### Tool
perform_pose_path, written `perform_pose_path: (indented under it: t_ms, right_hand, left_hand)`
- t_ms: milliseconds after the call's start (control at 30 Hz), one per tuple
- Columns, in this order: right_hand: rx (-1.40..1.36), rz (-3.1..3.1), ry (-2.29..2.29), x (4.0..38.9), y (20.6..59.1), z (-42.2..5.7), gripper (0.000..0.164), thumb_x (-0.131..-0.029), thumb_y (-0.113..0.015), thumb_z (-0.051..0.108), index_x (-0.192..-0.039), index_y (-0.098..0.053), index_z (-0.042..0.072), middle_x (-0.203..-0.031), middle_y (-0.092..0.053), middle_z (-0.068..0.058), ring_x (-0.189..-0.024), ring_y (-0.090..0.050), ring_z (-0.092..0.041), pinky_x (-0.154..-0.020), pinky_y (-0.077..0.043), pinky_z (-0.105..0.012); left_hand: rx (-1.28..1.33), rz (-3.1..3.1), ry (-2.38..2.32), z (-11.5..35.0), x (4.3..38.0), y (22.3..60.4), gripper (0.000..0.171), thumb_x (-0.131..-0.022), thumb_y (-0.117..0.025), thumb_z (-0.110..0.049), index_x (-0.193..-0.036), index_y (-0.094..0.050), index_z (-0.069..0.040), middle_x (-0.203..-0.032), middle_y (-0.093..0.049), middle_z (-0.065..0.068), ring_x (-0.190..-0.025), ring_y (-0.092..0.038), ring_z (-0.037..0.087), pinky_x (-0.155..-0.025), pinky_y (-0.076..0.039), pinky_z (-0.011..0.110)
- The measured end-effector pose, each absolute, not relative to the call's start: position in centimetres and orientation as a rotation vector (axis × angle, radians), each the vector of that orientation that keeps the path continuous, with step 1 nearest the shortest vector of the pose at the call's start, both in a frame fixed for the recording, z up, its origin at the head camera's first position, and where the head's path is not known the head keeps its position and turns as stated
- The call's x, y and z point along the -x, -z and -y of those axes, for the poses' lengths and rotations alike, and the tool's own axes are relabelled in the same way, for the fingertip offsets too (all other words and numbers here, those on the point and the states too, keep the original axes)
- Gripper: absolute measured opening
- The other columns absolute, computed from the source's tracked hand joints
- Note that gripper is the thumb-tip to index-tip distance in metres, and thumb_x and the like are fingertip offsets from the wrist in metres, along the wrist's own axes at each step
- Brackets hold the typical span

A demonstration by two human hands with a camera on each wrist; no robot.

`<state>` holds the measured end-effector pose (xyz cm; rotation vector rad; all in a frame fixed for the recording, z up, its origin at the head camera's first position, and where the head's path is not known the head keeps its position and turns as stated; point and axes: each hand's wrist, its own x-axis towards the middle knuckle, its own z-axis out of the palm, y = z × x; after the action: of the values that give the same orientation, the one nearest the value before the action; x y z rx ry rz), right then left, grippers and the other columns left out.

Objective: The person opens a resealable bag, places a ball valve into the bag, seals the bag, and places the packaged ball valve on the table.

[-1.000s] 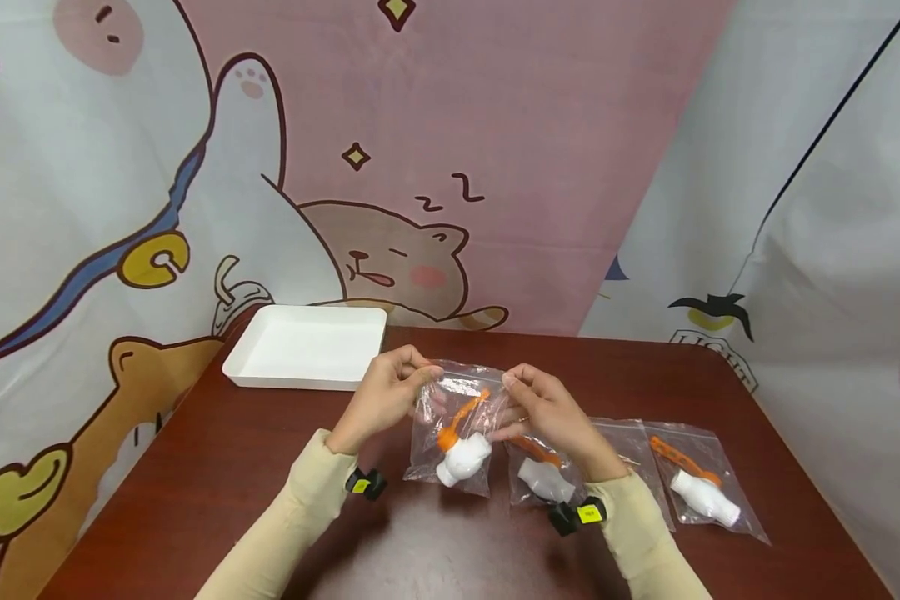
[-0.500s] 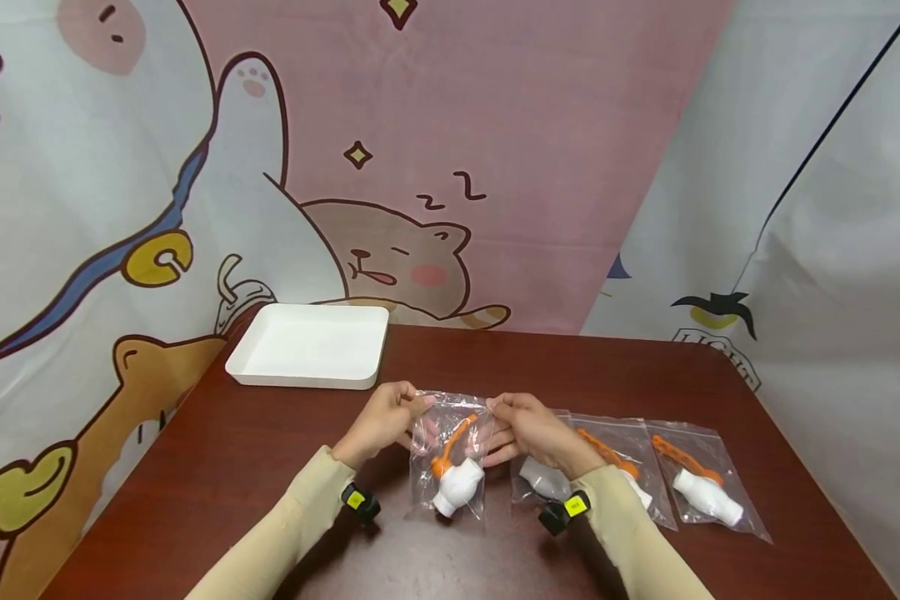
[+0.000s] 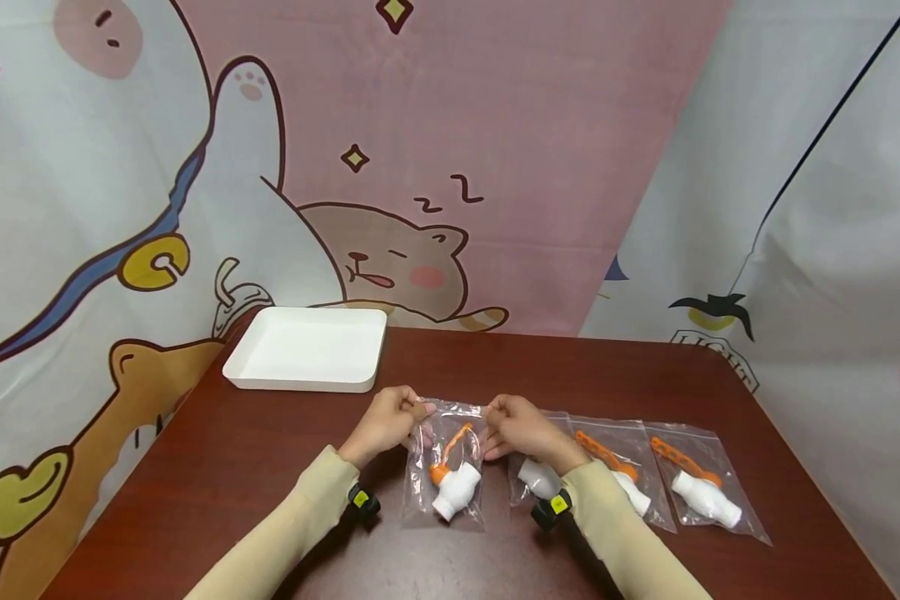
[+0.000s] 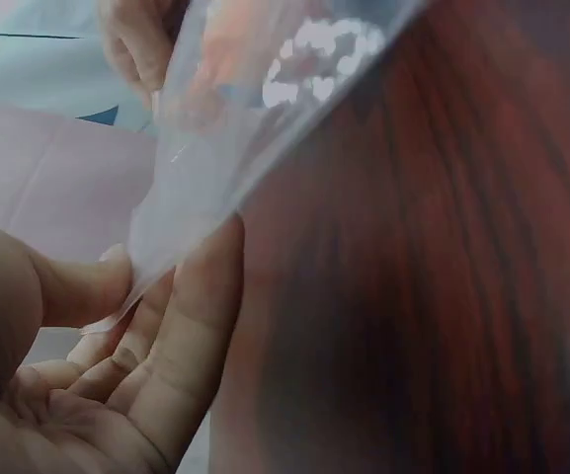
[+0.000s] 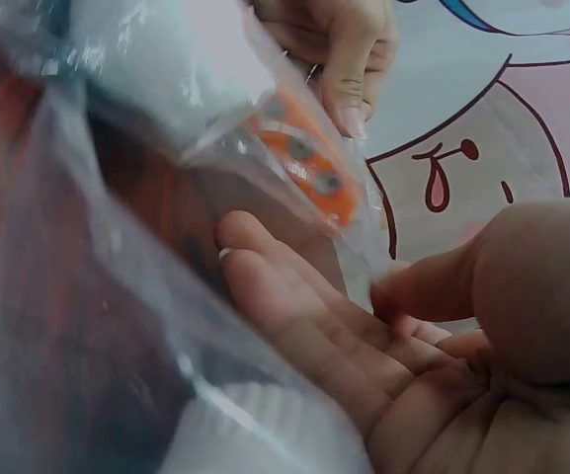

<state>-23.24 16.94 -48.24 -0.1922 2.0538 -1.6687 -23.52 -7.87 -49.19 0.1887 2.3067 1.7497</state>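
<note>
In the head view, a clear zip bag (image 3: 422, 506) hangs between both hands above the table. Inside it are a white plastic fitting (image 3: 457, 490) and an orange strap with holes (image 3: 450, 450). The left hand (image 3: 386, 425) pinches the bag's upper left corner; in the left wrist view, thumb and fingers (image 4: 201, 306) hold its edge. The opposite upper corner is pinched by the right hand (image 3: 525, 429). The right wrist view shows the thumb (image 5: 433, 286) against the film, with the other fingers stretched out beneath.
Three similar bags lie in a row at the right: a near one (image 3: 525, 493) partly behind the right hand, a middle one (image 3: 648, 450) and an outer one (image 3: 746, 512). A white tray (image 3: 303, 346) stands at the back left of the brown table (image 3: 217, 500). A printed cloth hangs behind.
Over the first half second both hands lowered the bag toward the person. Since then the hands have barely moved, and the bag still hangs from the same two corners.
</note>
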Motion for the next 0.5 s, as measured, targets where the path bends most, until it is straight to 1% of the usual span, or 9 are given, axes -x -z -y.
perform_pose_path:
  t_ms: [100,200,300,400,500]
  right_hand:
    - [0.233,-2.151,1.626,23.5,48.3,-16.8,0.018,-0.106,-0.046,0.002,-0.111,-0.051,-0.014,-0.085,-0.072,-0.025,-0.068,-0.074,-0.022,-0.066,-0.064,-0.039]
    - [0.272,-2.291,1.555,23.7,48.3,-16.7,0.014,-0.101,-0.053,-0.003,-0.108,-0.058,-0.014,-0.083,-0.073,-0.024,-0.067,-0.075,-0.024,-0.063,-0.064,-0.038]
    - [0.285,-2.459,1.453,23.8,48.2,-16.5,0.012,-0.095,-0.06,-0.006,-0.105,-0.065,-0.011,-0.079,-0.073,-0.019,-0.064,-0.074,-0.024,-0.06,-0.063,-0.037]
    - [0.306,-2.584,1.341,23.8,47.9,-16.4,0.017,-0.09,-0.065,-0.006,-0.107,-0.068,-0.008,-0.081,-0.074,-0.014,-0.064,-0.073,-0.019,-0.061,-0.062,-0.033]
    - [0.396,-2.704,1.217,23.8,47.4,-16.7,0.022,-0.089,-0.07,0.002,-0.11,-0.07,-0.002,-0.087,-0.075,-0.007,-0.071,-0.07,-0.012,-0.066,-0.059,-0.028]
  left_hand:
    - [-0.218,-2.371,-1.69,8.0,23.7,49.2,0.012,-0.098,-0.064,-0.007,-0.092,-0.06,0.003,-0.073,-0.07,0.016,-0.053,-0.068,0.019,-0.052,-0.06,0.038]
    - [-0.25,-2.503,-1.569,8.3,24.0,49.3,0.009,-0.094,-0.067,-0.005,-0.088,-0.062,0.0,-0.07,-0.07,0.013,-0.051,-0.066,0.018,-0.05,-0.059,0.035]
    - [-0.284,-2.643,-1.428,8.5,24.3,49.5,0.013,-0.089,-0.075,-0.008,-0.084,-0.065,-0.004,-0.069,-0.069,0.007,-0.05,-0.065,0.015,-0.047,-0.056,0.031]
    - [-0.363,-2.82,-1.249,8.8,24.5,49.6,0.015,-0.084,-0.081,-0.01,-0.08,-0.066,-0.007,-0.068,-0.067,0.002,-0.055,-0.062,0.011,-0.05,-0.052,0.027]
    - [-0.41,-2.962,-1.066,9.1,24.5,49.3,0.018,-0.078,-0.085,-0.013,-0.083,-0.069,-0.009,-0.071,-0.067,-0.001,-0.062,-0.06,0.009,-0.058,-0.05,0.027]
